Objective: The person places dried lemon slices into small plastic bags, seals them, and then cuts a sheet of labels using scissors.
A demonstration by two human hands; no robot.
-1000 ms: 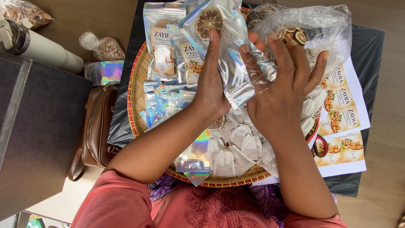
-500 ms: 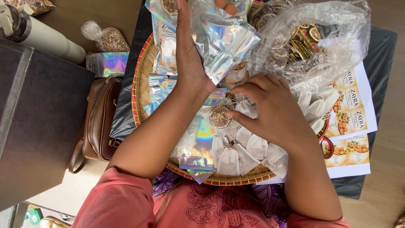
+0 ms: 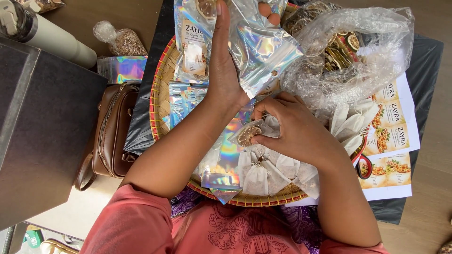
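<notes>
A: Holding is seen at the top centre of the frame: a holographic zip pouch (image 3: 263, 49) is gripped by the left hand (image 3: 223, 70), the fingers closed around its edge and the thumb pointing up.

B: And the right hand (image 3: 294, 129)?

A: It is lowered at the centre of the frame over the woven tray (image 3: 162, 89). A dried citrus slice (image 3: 246, 135) is pinched between its curled fingertips, just above a heap of small white tea sachets (image 3: 263, 171).

B: What is seen around the hands?

A: More holographic pouches (image 3: 186, 99) are spread over the left half of the tray, and a labelled pouch (image 3: 193, 47) lies beside the left hand. A clear plastic bag of dried citrus slices (image 3: 348, 51) is crumpled at the upper right, touching the tray's rim. Printed label sheets (image 3: 393, 141) are laid at the right edge, partly under the tray.

B: And off the tray?

A: A brown leather handbag (image 3: 110, 136) is placed at the left, just beside the tray. A cream-coloured bottle (image 3: 52, 37) and a small knotted bag of dried bits (image 3: 120, 42) are found at the upper left, with a stack of pouches (image 3: 122, 68) below them.
</notes>
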